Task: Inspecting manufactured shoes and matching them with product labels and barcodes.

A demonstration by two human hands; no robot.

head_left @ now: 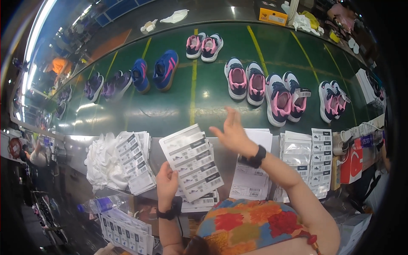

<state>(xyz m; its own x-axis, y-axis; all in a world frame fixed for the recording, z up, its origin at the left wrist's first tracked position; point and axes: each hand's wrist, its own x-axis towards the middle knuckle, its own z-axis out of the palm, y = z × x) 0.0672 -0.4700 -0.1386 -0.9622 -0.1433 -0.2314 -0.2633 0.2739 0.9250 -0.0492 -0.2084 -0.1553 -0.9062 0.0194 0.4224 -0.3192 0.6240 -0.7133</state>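
My left hand [167, 182] grips a sheet of printed shoe labels [192, 163] by its left edge, thumb on top, above the metal ledge. More label sheets [208, 199] lie partly hidden under it. My right hand [233, 132], a dark watch on its wrist, reaches over the near edge of the green belt [170, 108], fingers apart and nothing in them. The nearest shoes are a navy, white and pink pair [246, 83] just beyond it. To the right stands a similar pair [285, 100] with a label on one shoe.
Blue shoes [155, 70] and purple pairs [108, 85] stand left on the belt. Another pink-lined pair [204, 46] is farther back, and a labelled pair [332, 101] at right. Crumpled white paper [106, 159], label stacks [321, 161] and a plastic bottle [104, 204] surround me.
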